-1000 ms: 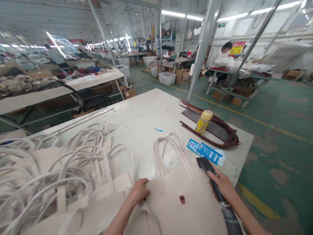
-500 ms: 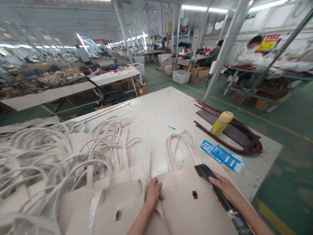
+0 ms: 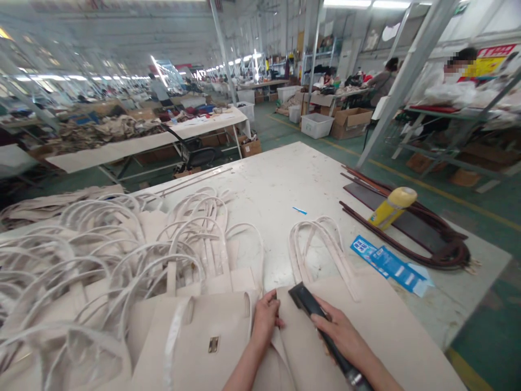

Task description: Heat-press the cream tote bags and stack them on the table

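Observation:
In the head view my right hand (image 3: 342,331) is wrapped round a black handheld tool (image 3: 311,307) with a wide, flat head, its exact kind unclear. The tool's head lies over the upper left part of a beige tote bag (image 3: 391,320), whose pale handles (image 3: 299,247) stretch away from me. My left hand (image 3: 266,317) is closed on that bag's left edge, close to the tool's tip. Left of this hand lies another beige bag (image 3: 232,320) with a small metal clasp (image 3: 213,344) on its front. The working bag's clasp is hidden under my right hand or the tool.
Many beige bags with looped handles (image 3: 81,260) pile up at the left. On the white table (image 3: 277,184) are a yellow can (image 3: 393,207), dark brown straps (image 3: 456,260), blue packaging (image 3: 391,266) and a small blue strip (image 3: 300,210). Other people work farther back.
My right hand has moved the tool leftward across the bag, toward my left hand. The bag's clasp, visible before, is now covered. The camera view has turned slightly left.

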{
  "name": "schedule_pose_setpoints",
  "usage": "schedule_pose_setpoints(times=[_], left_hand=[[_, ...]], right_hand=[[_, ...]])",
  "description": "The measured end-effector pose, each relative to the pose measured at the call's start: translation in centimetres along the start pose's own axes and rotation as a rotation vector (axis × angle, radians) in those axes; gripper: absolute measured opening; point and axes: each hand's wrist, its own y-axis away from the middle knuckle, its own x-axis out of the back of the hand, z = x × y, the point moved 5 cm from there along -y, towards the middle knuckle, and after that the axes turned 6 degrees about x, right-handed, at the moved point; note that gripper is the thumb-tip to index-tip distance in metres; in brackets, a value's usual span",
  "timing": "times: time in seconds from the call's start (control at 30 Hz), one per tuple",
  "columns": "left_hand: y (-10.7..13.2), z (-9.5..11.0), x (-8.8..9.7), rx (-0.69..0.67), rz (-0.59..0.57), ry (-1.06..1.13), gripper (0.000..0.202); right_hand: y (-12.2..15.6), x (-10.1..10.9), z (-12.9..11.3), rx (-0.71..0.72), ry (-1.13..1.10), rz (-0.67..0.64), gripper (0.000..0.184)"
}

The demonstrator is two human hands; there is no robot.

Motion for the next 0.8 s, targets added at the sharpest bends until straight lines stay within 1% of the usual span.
schedule_pose_setpoints(times=[0.03, 0.07, 0.1, 0.2, 0.23, 0.27, 0.37, 0.47, 0.53, 0.6, 0.67, 0.8], left_hand=[[0.2, 0.0, -0.1, -0.015, 0.013, -0.01, 0.043], [0.5, 0.2, -0.2, -0.062, 0.034, -0.036, 0.041], [0.8, 0.5, -0.3, -0.142, 0.06, -0.083, 0.037], [2.1, 1.5, -0.7, -0.444, 0.143, -0.308, 0.028], [2.5, 1.7, -0.9, -0.514, 0.157, -0.382, 0.027], [2.8, 1.9, -1.0, -0.551, 0.158, -0.441, 0.027], [3.8, 2.5, -2.0, -0.647, 0.098, -0.64, 0.028], [5.1, 2.6, -4.2, -0.777, 0.001, -0.925, 0.025], [5.5, 2.0, -5.7, -0.828, -0.04, -1.047, 0.021], [5.4, 1.3, -6.7, -0.832, -0.03, -1.079, 0.02], [4.8, 0.5, -7.1, -0.82, 0.003, -1.075, 0.02], [3.7, -0.4, -7.0, -0.827, 0.004, -1.058, 0.015]], right_hand=[[-0.2, 0.2, 0.0, 0.014, -0.007, 0.033, 0.054], [-0.3, 0.6, -0.1, 0.032, -0.015, 0.065, 0.055], [-0.2, 1.1, -0.2, 0.046, -0.021, 0.092, 0.057], [0.7, 2.8, -0.6, 0.047, -0.009, 0.159, 0.06], [1.3, 3.3, -0.6, 0.038, -0.001, 0.181, 0.061], [1.9, 3.8, -0.6, 0.024, 0.006, 0.206, 0.062], [4.1, 5.0, 0.1, -0.028, 0.011, 0.29, 0.066], [6.5, 6.2, 1.3, -0.066, 0.02, 0.363, 0.07], [8.0, 6.7, 1.8, -0.064, 0.051, 0.371, 0.07], [9.1, 6.8, 2.2, -0.071, 0.084, 0.332, 0.07], [9.6, 6.5, 2.5, -0.052, 0.119, 0.286, 0.067], [8.8, 5.2, 2.9, 0.115, 0.175, 0.213, 0.06]])
